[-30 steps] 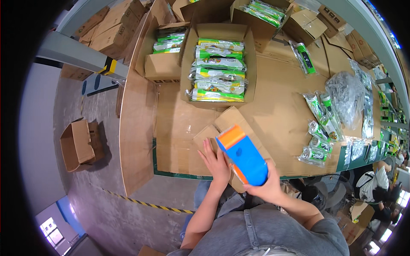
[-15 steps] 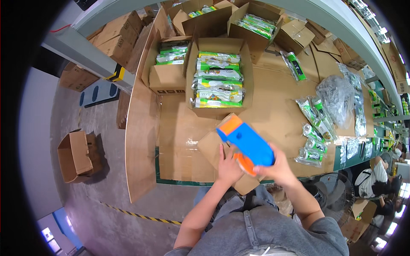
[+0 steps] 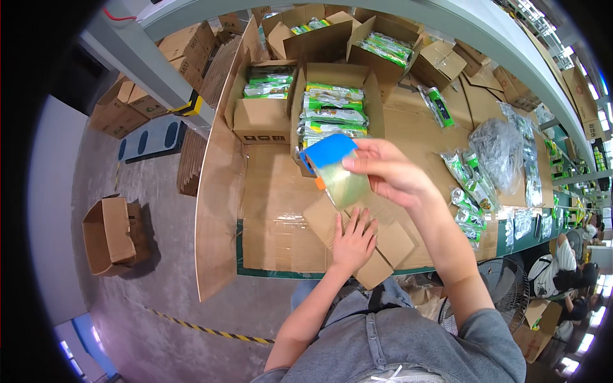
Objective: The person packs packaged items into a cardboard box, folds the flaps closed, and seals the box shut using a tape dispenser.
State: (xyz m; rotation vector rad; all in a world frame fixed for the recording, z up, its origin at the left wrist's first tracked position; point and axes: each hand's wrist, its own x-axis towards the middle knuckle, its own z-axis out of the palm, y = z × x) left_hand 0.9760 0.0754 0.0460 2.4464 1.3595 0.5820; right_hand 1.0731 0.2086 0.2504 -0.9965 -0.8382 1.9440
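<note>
My right hand (image 3: 396,169) grips a blue and orange tape dispenser (image 3: 327,152), raised over the table just in front of the open carton. From the dispenser a shiny, see-through yellowish strip of tape (image 3: 345,182) seems to hang; motion smears it somewhat. Below it, my left hand (image 3: 355,239) rests with fingers spread on a cardboard box (image 3: 373,271) with its flaps lying out at the near table edge. Behind the dispenser, an open carton (image 3: 377,96) is filled with green and white packs in clear bags (image 3: 335,105).
Beside that carton stands another open carton (image 3: 262,118) with similar packs. Bagged green and white packs (image 3: 469,182) and a heap of clear plastic bags (image 3: 498,153) lie to the right. A wooden panel (image 3: 217,210) edges the table's left side; a grey beam (image 3: 319,16) crosses above.
My right hand has lifted the tape dispenser up and to the left, away from the box and turned it. My left hand has flattened and spread on the cardboard.
</note>
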